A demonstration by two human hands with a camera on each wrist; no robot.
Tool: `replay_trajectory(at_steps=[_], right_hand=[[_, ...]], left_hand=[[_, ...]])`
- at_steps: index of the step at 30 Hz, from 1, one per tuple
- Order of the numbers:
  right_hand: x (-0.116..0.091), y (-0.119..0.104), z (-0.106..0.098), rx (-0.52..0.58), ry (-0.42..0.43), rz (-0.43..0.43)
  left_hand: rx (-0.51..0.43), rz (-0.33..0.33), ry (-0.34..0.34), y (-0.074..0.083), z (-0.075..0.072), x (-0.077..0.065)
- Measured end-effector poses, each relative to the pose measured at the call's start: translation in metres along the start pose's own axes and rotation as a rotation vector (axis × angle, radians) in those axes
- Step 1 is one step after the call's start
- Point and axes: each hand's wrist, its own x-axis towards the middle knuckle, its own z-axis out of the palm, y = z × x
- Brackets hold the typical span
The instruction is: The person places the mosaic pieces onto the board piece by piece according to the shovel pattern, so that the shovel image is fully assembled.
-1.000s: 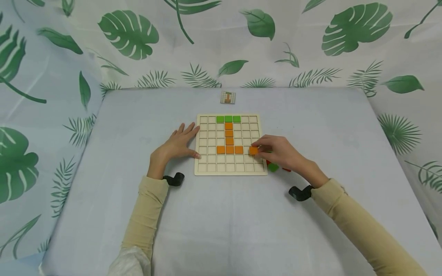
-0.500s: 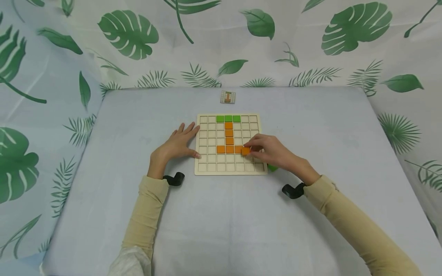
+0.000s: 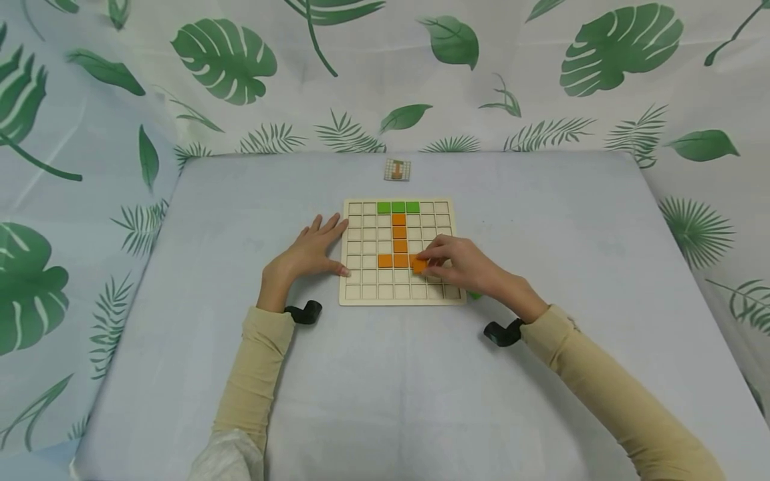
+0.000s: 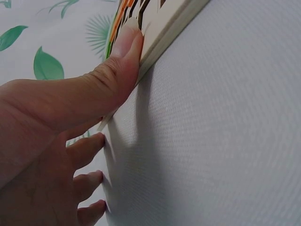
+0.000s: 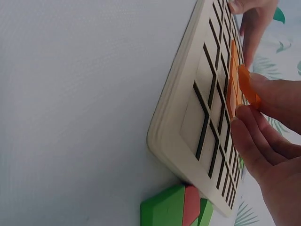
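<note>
Right hand point(image 3: 462, 263), pinching an orange tile point(image 3: 418, 266), has travelled leftward over the grid board point(image 3: 385, 292). Tile was right of the lowest orange row point(image 3: 393, 260); now overlaps its right end. Overhead, the hand and wrist now cover more of the green piece point(image 3: 475, 295) and hide the red pieces point(image 5: 191, 206) seen earlier.

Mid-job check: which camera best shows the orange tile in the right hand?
The right wrist view: the orange tile appears largest there, close up, pinched by the right hand. The head view shows it small, from above, over the wooden grid board. In the left wrist view, I cannot make it out.
</note>
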Motion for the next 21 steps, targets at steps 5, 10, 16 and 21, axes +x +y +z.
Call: replay_trajectory(at_steps=[5, 10, 16, 21], right_hand=[[0.002, -0.001, 0.003, -0.011, -0.001, -0.033], [0.006, -0.003, 0.006, -0.004, -0.010, -0.037], [0.011, -0.008, 0.009, 0.012, -0.021, -0.061], [0.016, -0.011, 0.013, 0.019, -0.040, -0.059]], left_hand=[[0.006, -0.002, -0.001, 0.000, 0.000, 0.000], [0.002, -0.003, -0.005, -0.001, -0.001, 0.001], [0.006, -0.005, -0.005, -0.001, -0.001, 0.001], [0.005, -0.005, -0.005, -0.001, -0.001, 0.000]])
